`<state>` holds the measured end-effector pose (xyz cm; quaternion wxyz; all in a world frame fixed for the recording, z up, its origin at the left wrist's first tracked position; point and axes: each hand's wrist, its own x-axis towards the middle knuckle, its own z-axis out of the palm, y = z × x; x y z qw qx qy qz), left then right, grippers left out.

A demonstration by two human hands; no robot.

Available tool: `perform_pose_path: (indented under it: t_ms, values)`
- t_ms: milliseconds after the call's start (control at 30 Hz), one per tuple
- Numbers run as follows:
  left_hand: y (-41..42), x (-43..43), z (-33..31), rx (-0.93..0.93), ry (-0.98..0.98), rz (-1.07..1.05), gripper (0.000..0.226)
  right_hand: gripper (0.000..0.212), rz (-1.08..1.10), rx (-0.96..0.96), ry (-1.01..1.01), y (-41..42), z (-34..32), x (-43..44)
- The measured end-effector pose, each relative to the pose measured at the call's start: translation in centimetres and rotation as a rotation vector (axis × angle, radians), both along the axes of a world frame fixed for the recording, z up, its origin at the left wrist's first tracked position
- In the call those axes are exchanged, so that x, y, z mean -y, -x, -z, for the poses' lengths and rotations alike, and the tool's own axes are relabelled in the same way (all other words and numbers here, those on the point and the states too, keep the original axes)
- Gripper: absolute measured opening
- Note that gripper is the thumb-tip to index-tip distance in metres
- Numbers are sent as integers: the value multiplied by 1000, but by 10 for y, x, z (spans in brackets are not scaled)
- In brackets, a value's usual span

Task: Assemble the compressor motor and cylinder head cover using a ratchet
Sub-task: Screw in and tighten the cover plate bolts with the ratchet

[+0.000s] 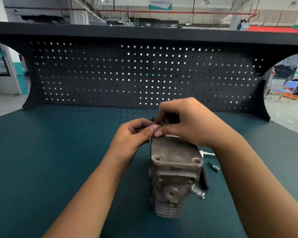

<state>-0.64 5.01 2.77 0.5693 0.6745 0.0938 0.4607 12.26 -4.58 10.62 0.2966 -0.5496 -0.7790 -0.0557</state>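
Head view
Compressor (pixel 174 182): it stands on the green bench (pixel 58 160) right before you, finned end nearest you.
Cylinder head cover (pixel 172 150): it lies flat on top of the compressor, and its two near corner holes show.
Left grip (pixel 132 134): narrow, just above the compressor's far left corner; your fingertips pinch small dark parts (pixel 157 124), too small to name.
Right grip (pixel 187 121): curled above the compressor's far edge, pinching the same parts and touching your left fingertips.
Socket bit (pixel 214 167): it lies on the bench just right of the compressor.
Pegboard (pixel 127 74): it stands behind the compressor.
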Motion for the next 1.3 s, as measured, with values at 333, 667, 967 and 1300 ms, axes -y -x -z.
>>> perform_pose_path:
  t_ms: [333,667,967,1300]
  values:
    - [10,3,-1,-33,-62,27,32,11,-58,-62,-47,-9,-6,5]
    - [30,20,-13,-457,-335,303,104,10,-263,-222,210,-23,-5,7]
    - [32,25,-14,-507,-296,239,100,3,-248,-179,204,-21,0,2]
    - [38,28,-17,-555,-320,226,105,4,-222,-116,213,-17,1,1]
